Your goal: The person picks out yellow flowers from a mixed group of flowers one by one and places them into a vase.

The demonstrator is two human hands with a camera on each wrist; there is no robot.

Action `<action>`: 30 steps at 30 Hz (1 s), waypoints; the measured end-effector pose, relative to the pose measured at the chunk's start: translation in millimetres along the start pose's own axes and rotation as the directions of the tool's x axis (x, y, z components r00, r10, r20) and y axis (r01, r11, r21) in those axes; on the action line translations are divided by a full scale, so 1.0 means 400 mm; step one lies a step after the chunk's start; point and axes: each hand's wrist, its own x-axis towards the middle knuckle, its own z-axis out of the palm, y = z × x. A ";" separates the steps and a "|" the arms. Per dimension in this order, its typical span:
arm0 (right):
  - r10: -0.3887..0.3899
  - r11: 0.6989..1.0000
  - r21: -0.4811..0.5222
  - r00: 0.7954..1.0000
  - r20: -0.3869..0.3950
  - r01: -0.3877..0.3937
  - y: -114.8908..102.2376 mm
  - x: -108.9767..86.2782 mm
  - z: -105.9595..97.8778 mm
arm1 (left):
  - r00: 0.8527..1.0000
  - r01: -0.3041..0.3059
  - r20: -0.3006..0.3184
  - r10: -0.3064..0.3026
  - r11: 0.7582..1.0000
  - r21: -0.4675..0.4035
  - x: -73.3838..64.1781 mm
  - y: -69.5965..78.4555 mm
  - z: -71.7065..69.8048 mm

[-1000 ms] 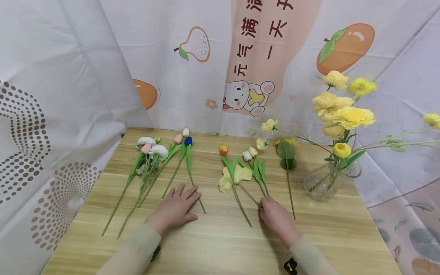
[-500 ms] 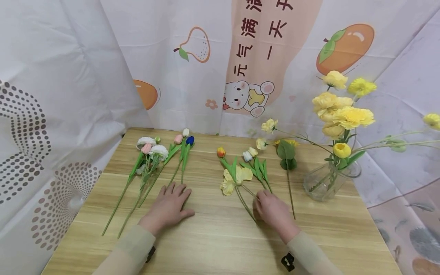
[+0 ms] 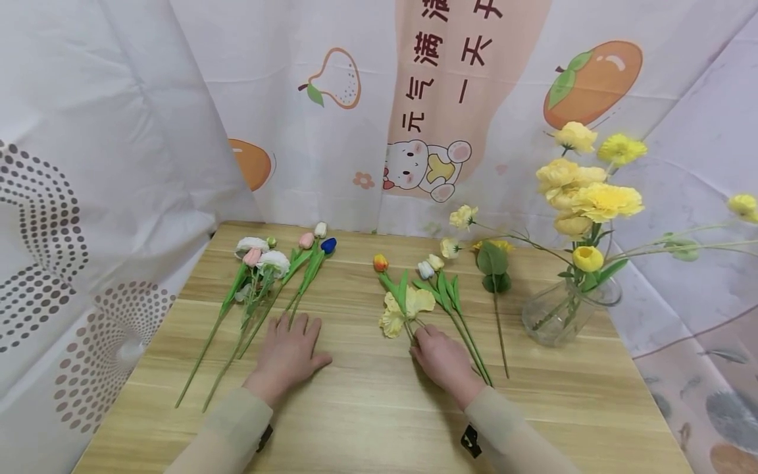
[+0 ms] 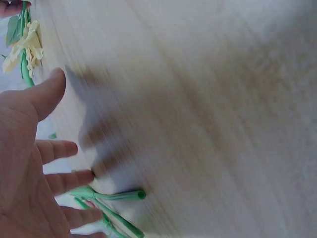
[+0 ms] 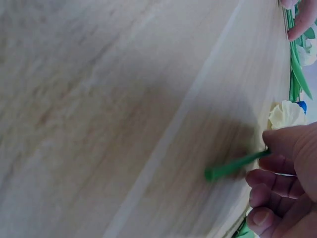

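Observation:
My left hand (image 3: pixel 288 355) lies with spread fingers over the lower stems of a blue tulip (image 3: pixel 328 245) and a white tulip (image 3: pixel 320 230). Green stem ends (image 4: pixel 138 195) show beside its fingers in the left wrist view. With thumb and fingers, my right hand (image 3: pixel 443 363) pinches a green stem (image 5: pixel 230 167), which appears to belong to the orange tulip (image 3: pixel 380 263). That tulip crosses a pale yellow ruffled flower (image 3: pixel 392 321). Just right of this hand lie a pale blue-white tulip (image 3: pixel 426 269) and a cream tulip (image 3: pixel 435 261).
A glass vase (image 3: pixel 551 322) with several yellow flowers (image 3: pixel 604 201) stands at the right, some stems reaching sideways. A leafy stem (image 3: pixel 493 263) lies left of it. White flowers (image 3: pixel 274 264) and pink tulips (image 3: pixel 306 240) lie at the left of the wooden table (image 3: pixel 367 421).
The right hand has moved left, from the cream and pale tulip stems to the orange tulip's stem. The left hand has shifted left, and the blue tulip's stem has swung left with it.

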 end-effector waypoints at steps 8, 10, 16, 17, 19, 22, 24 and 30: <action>0.038 0.998 0.047 0.998 -0.054 -0.035 0.008 0.005 0.001 | 0.992 -0.106 0.057 0.110 0.992 -0.073 0.002 0.018 0.002; 0.031 0.998 0.058 0.997 -0.074 -0.027 0.014 0.003 -0.006 | 0.990 -0.117 0.066 0.122 0.990 -0.081 0.001 0.019 0.004; -0.056 0.998 -0.006 0.975 -0.213 0.056 0.043 0.000 -0.030 | 0.989 -0.124 0.073 0.132 0.987 -0.102 0.000 0.019 0.012; -0.079 0.997 -0.024 0.966 -0.248 0.076 0.048 0.000 -0.034 | 0.988 -0.123 0.075 0.131 0.987 -0.103 0.000 0.019 0.014; -0.111 0.994 -0.052 0.945 -0.308 0.100 0.058 0.002 -0.043 | 0.988 -0.119 0.081 0.128 0.987 -0.107 0.000 0.019 0.017; -0.152 0.988 -0.088 0.913 -0.377 0.128 0.075 0.004 -0.061 | 0.989 -0.111 0.085 0.120 0.988 -0.108 0.000 0.019 0.021; -0.181 0.983 -0.117 0.895 -0.409 0.145 0.088 0.004 -0.076 | 0.990 -0.103 0.084 0.112 0.989 -0.105 -0.001 0.020 0.022; -0.269 0.962 -0.183 0.814 -0.514 0.203 0.140 0.002 -0.132 | 0.993 -0.086 0.073 0.093 0.992 -0.096 -0.003 0.023 0.021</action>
